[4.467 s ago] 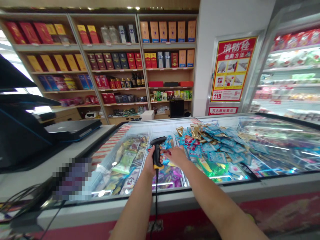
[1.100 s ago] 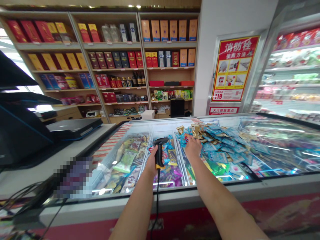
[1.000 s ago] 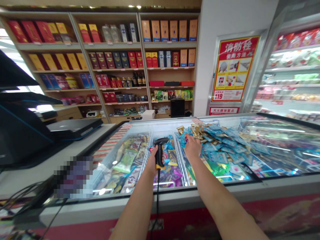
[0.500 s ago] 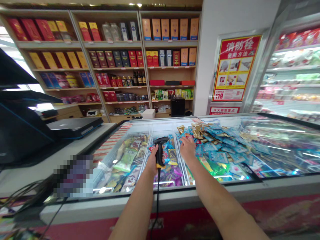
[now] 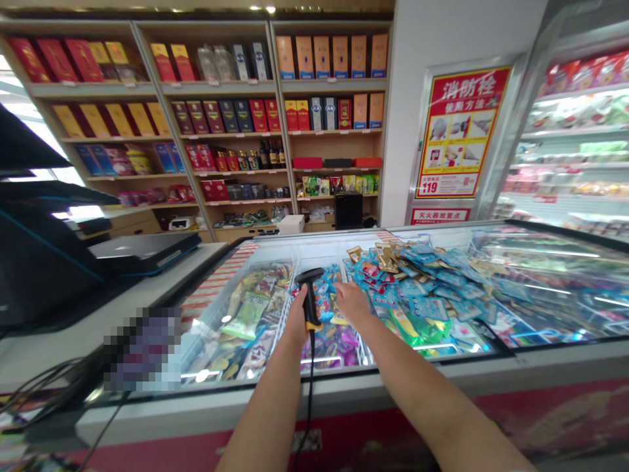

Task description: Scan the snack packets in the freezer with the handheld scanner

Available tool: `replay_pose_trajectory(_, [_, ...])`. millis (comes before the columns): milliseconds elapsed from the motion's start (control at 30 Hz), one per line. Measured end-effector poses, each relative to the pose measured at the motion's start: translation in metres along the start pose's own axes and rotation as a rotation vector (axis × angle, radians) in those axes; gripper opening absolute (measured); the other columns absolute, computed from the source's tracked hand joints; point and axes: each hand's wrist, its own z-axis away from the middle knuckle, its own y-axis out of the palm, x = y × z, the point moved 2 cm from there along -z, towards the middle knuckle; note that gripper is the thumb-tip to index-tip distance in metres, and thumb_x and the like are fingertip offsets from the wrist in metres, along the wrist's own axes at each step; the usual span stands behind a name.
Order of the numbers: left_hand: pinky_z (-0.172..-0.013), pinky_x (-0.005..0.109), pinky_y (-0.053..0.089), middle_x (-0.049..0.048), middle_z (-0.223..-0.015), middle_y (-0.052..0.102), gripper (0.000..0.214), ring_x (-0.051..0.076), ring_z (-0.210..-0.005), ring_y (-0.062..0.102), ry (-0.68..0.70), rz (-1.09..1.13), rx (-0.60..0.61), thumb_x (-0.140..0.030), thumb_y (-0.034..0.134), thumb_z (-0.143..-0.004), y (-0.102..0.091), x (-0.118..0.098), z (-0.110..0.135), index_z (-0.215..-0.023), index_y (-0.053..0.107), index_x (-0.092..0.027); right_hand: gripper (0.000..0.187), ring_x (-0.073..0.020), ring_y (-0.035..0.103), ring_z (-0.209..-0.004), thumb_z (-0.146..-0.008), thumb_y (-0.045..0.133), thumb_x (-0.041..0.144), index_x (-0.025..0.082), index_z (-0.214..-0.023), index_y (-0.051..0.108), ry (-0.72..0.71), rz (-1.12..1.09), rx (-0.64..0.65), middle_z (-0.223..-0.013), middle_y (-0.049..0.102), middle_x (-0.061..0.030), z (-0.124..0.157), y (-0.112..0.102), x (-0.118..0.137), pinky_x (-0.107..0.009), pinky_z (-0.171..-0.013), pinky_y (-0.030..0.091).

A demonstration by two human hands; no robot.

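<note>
My left hand (image 5: pixel 296 314) is wrapped round the handle of a black barcode scanner (image 5: pixel 310 303) with yellow trim at its base. Its cord hangs down between my forearms. To the right of the scanner is my right hand (image 5: pixel 352 304), fingers drawn together and pointing at it. Whatever lies between those fingers, if anything, I cannot make out. Beyond my right hand, a heap of small blue packets (image 5: pixel 427 308) is spread over the freezer glass, with a few gold packets (image 5: pixel 386 257) at its back left. Both hands are above the chest freezer (image 5: pixel 236 388).
Bagged goods (image 5: pixel 248 314) lie in wire baskets under the glass. On the left counter (image 5: pixel 34 354) stand a flat black device (image 5: pixel 147 251) and loose cables (image 5: pixel 42 387). Shelves of boxes (image 5: pixel 236 118) line the back wall, beside a red and yellow poster (image 5: pixel 462 131).
My right hand has moved left from the edge of the packet heap towards the scanner, its fingers now closed together. My left hand keeps the scanner in nearly the same place.
</note>
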Motion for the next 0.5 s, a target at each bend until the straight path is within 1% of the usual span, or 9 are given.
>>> replay_pose_trajectory(133, [-0.037,0.019,0.034,-0.0026,-0.055,0.053,0.038,0.008,-0.040,0.049,0.043,-0.033,-0.016,-0.052,0.062,-0.078,0.000,0.001,-0.002,-0.084,0.059,-0.014,0.037,-0.0203,0.059,-0.109,-0.095,0.037,0.019,0.019,-0.119,0.065,-0.010,0.018,0.055,-0.108,0.072,-0.0065,0.000,0.002,0.002,-0.030,-0.097,0.038])
replay_pose_trajectory(300, [-0.036,0.020,0.034,-0.0031,-0.059,0.055,0.040,0.008,-0.040,0.049,0.087,-0.026,-0.016,-0.052,0.067,-0.073,-0.001,0.003,-0.006,-0.086,0.059,-0.015,0.037,-0.0199,0.059,-0.107,-0.095,0.035,0.021,0.020,-0.117,0.066,-0.049,0.002,0.092,-0.107,0.071,-0.0058,0.001,0.002,0.007,-0.031,-0.097,0.039])
replay_pose_trajectory(367, [-0.037,0.020,0.035,-0.0032,-0.060,0.055,0.040,0.008,-0.040,0.049,0.114,-0.007,-0.026,-0.051,0.067,-0.073,-0.003,0.002,-0.008,-0.088,0.060,-0.015,0.038,-0.0198,0.057,-0.110,-0.096,0.035,0.023,0.021,-0.120,0.064,-0.059,-0.013,0.102,-0.114,0.069,-0.0050,0.002,0.004,0.011,-0.032,-0.099,0.038])
replay_pose_trajectory(400, [-0.037,0.020,0.036,-0.0031,-0.060,0.056,0.039,0.007,-0.040,0.049,0.129,0.010,-0.033,-0.051,0.066,-0.074,-0.004,0.001,-0.009,-0.089,0.060,-0.015,0.038,-0.0202,0.055,-0.114,-0.096,0.035,0.026,0.021,-0.123,0.062,-0.076,-0.018,0.112,-0.121,0.066,-0.0051,0.002,0.006,0.013,-0.033,-0.101,0.037])
replay_pose_trajectory(433, [-0.038,0.019,0.037,-0.0030,-0.060,0.056,0.038,0.007,-0.041,0.049,0.143,0.031,-0.041,-0.050,0.066,-0.075,-0.005,0.000,-0.010,-0.090,0.061,-0.015,0.040,-0.0211,0.052,-0.119,-0.096,0.036,0.029,0.020,-0.128,0.058,-0.103,-0.019,0.124,-0.130,0.061,-0.0054,0.002,0.008,0.017,-0.035,-0.103,0.036])
replay_pose_trajectory(500, [-0.039,0.019,0.038,-0.0025,-0.059,0.056,0.035,0.007,-0.041,0.049,0.149,0.079,-0.052,-0.048,0.062,-0.079,-0.008,-0.002,-0.011,-0.090,0.061,-0.015,0.047,-0.0252,0.043,-0.129,-0.095,0.038,0.037,0.021,-0.140,0.045,-0.186,-0.004,0.166,-0.146,0.045,-0.0060,0.004,0.014,0.025,-0.042,-0.106,0.033])
